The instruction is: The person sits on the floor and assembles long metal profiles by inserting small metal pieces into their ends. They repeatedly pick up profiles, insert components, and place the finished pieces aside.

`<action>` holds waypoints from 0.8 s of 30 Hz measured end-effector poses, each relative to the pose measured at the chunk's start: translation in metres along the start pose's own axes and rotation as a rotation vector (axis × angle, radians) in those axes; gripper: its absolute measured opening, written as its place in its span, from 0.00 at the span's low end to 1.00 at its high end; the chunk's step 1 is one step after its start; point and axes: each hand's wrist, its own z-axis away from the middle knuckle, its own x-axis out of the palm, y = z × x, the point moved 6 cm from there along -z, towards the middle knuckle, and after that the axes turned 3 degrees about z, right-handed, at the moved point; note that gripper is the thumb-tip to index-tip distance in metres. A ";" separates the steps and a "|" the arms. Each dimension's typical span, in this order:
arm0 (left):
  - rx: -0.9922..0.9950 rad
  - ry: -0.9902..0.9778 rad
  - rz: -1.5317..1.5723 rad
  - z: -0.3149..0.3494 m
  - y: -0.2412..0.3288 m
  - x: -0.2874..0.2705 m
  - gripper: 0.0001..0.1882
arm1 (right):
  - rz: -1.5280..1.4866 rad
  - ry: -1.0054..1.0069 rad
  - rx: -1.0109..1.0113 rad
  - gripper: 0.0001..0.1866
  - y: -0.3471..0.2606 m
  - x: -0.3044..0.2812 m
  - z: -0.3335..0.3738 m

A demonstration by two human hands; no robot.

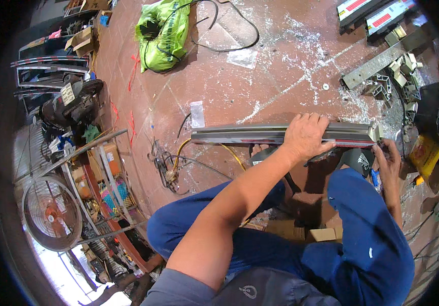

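Note:
A long grey metal profile [245, 130], grooved along its length, lies crosswise in front of my knees. My left hand [306, 135] is closed over it right of its middle, fingers on the far side and thumb on the near side. Along its near face runs a strip of printed film, white and red. At the right end, a pale cut end piece [376, 131] shows. My right hand [388, 159] is beside that end with fingers bent together; what they pinch, if anything, is hidden. My sandalled feet [359, 160] are just under the profile's near side.
White shavings litter the tiled floor [275, 86]. A green sack [166, 35] and black cable lie ahead. Metal offcuts [382, 84] and film-wrapped profiles [367, 15] are at far right, a yellow bag [426, 155] nearer. Leftward stand a fan [52, 214] and a motorbike [69, 99].

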 end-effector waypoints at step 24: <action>0.015 -0.389 0.246 -0.064 -0.044 0.004 0.28 | -0.339 -0.106 0.252 0.25 -0.012 0.000 -0.046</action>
